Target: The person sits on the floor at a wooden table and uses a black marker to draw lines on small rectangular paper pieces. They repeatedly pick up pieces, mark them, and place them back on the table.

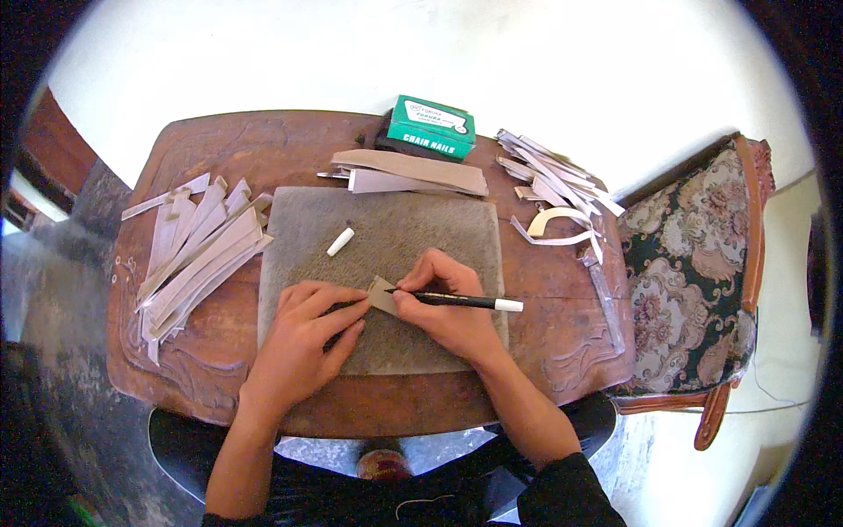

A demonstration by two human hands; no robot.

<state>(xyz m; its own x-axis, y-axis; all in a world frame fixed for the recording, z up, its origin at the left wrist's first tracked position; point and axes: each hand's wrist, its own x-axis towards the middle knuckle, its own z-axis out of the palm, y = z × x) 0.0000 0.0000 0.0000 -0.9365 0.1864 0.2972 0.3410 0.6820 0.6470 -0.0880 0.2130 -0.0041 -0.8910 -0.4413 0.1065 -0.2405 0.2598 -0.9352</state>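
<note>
A small grey-brown piece of cardboard (383, 299) lies on the grey mat (307, 215) in front of me. With its fingertips, my left hand (307, 329) presses on the piece's left edge; its thumb is bent in below. A black marker (461, 300) with a white end is pinched in my right hand (450, 307), its tip touching the upper part of the cardboard. The right thumb rests near the piece's right edge. A white marker cap (340, 241) sits loose on the mat, above my left hand.
Cardboard strips lie in a fanned pile (198, 255) at the left of the carved wooden table (553, 325). Behind the mat are wider strips (408, 171) and a green box (430, 127). Thin offcuts (549, 176) and a curled strip (558, 224) sit right, near a floral chair (685, 272).
</note>
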